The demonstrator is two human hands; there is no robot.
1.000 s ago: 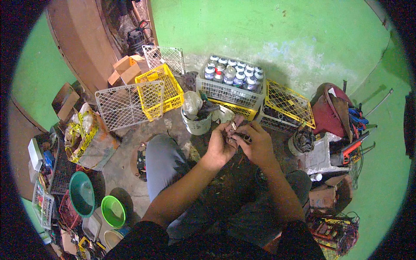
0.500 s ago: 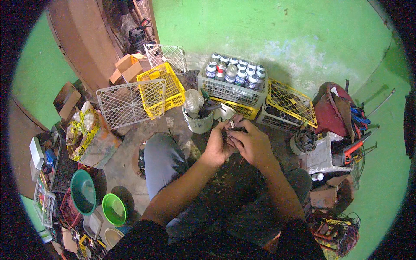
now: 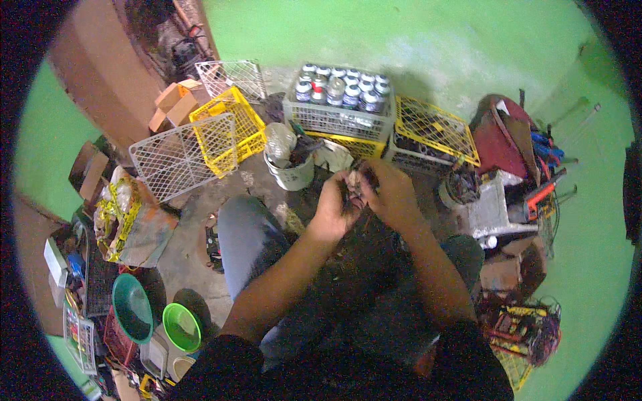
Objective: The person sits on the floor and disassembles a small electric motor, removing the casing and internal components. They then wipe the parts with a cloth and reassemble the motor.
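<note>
Fingers (image 3: 336, 188) of left hand (image 3: 332, 212) clasp small pale piece (image 3: 354, 179), kind too blurred to tell; right hand (image 3: 396, 198) curled in against it, whether gripping cannot be told
Piece sits between hands, in front of seated person
Beyond fingers, slightly left: white bucket (image 3: 292, 178) stuffed with plastic bag (image 3: 280, 142)
Farther beyond: grey crate (image 3: 338, 120) of capped cans (image 3: 335, 92) atop yellow crate (image 3: 364, 146)
Right of fingers: smaller bucket (image 3: 446, 196), dark contents
Left, well apart: grey lattice panel (image 3: 164, 151), teal basin (image 3: 131, 307), green bowl (image 3: 182, 326)
</note>
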